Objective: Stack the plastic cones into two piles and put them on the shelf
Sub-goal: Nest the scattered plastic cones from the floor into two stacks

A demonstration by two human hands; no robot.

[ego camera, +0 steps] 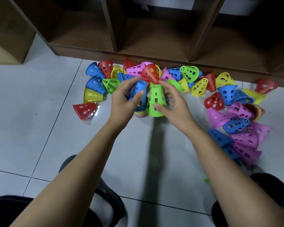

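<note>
On the floor (39, 128) before the shelf (82, 46), the left hand (123, 99) curls round a blue cone (142, 89) topping a short stack (140, 114). Just beside it, the right hand (174, 104) cups an upright green cone (156, 99), thumb pressed on it. Loose cones (198, 86) lie scattered around.

On floor (39, 128): left pile (140, 102) beside right pile (156, 102); loose cones (236, 128) left, behind, right; shelf (138, 38) rearmost.

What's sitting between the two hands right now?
Head view: a blue cone at the left hand and an upright green cone at the right hand, a red cone above them.
</note>
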